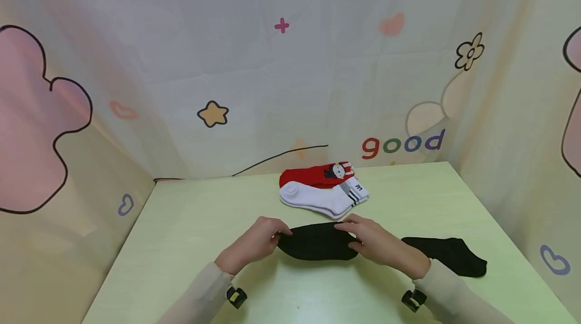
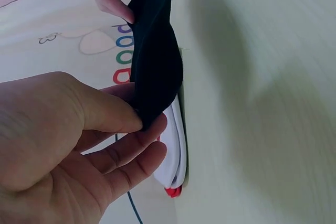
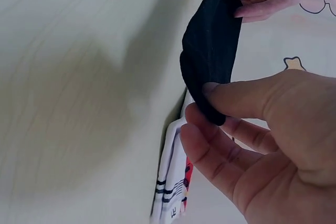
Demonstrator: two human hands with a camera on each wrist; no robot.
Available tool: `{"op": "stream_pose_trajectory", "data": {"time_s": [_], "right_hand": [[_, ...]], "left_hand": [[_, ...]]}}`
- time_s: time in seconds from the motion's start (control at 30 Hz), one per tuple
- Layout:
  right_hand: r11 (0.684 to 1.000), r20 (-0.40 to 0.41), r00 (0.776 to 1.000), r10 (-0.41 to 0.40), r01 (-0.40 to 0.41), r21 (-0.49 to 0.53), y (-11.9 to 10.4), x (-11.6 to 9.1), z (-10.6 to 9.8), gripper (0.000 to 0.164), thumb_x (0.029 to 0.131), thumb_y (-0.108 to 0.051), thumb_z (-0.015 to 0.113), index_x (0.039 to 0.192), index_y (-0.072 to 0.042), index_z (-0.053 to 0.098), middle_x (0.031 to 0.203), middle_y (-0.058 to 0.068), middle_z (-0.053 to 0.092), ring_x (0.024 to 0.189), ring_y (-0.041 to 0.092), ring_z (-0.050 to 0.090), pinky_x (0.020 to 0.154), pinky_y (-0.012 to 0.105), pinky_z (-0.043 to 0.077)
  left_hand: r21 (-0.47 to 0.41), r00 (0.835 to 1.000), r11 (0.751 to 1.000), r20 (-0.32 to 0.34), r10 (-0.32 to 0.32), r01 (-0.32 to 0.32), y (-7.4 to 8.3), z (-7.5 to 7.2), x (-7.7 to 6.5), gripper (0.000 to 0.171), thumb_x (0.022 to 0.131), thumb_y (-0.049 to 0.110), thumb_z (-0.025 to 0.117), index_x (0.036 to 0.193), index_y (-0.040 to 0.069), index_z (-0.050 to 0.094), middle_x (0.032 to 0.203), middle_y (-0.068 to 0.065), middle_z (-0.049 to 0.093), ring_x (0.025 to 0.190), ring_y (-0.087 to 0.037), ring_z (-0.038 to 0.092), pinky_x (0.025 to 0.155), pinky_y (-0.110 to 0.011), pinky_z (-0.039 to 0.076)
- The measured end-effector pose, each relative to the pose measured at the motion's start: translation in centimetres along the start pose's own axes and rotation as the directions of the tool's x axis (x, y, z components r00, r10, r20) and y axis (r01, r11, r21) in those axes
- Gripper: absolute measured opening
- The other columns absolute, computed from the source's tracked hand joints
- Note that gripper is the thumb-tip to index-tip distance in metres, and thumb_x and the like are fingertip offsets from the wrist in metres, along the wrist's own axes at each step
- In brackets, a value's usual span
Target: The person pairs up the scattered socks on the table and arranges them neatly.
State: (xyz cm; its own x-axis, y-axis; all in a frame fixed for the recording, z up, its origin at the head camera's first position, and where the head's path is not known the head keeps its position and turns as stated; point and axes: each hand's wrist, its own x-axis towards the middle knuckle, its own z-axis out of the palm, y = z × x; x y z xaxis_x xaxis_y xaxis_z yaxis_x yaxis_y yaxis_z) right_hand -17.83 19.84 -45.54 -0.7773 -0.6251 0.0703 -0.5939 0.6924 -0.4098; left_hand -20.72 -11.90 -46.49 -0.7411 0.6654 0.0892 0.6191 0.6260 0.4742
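A black sock is stretched sideways between my two hands, held above the table. My left hand pinches its left end between thumb and fingers, as the left wrist view shows on the sock. At the other end, my right hand pinches the sock with its thumb on the near face. Another black sock lies flat to the right, partly hidden behind my right forearm. Just beyond the held sock lie white socks with black stripes, overlapping red socks with a cartoon figure.
The pale green table ends at a printed cloth backdrop, which also rises at both sides. A dark band with a small device is at my left wrist, and a similar device is at the right.
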Motion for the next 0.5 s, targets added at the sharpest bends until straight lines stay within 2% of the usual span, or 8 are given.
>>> {"op": "stream_pose_trajectory", "data": {"time_s": [0.33, 0.5], "right_hand": [[1.000, 0.016, 1.000, 0.009, -0.009, 0.015, 1.1, -1.0, 0.6, 0.047, 0.085, 0.004, 0.079, 0.131, 0.004, 0.066, 0.118, 0.013, 0.063, 0.097, 0.024, 0.064, 0.084, 0.038, 0.059], [1.000, 0.020, 1.000, 0.013, -0.014, 0.022, 1.4, -1.4, 0.6, 0.046, 0.086, 0.004, 0.079, 0.130, 0.004, 0.066, 0.118, 0.013, 0.064, 0.098, 0.025, 0.064, 0.085, 0.039, 0.059]], "left_hand": [[0.004, 0.998, 0.998, 0.002, 0.061, -0.061, 0.5, 1.3, 0.7, 0.029, 0.092, -0.013, 0.060, 0.110, 0.001, 0.078, 0.110, -0.006, 0.076, 0.106, -0.020, 0.070, 0.094, -0.034, 0.056], [-0.014, 0.999, 0.999, 0.033, 0.030, -0.029, 0.6, 1.9, 1.1, 0.030, 0.093, -0.012, 0.060, 0.112, 0.003, 0.078, 0.111, -0.005, 0.076, 0.107, -0.017, 0.069, 0.095, -0.033, 0.055]]}}
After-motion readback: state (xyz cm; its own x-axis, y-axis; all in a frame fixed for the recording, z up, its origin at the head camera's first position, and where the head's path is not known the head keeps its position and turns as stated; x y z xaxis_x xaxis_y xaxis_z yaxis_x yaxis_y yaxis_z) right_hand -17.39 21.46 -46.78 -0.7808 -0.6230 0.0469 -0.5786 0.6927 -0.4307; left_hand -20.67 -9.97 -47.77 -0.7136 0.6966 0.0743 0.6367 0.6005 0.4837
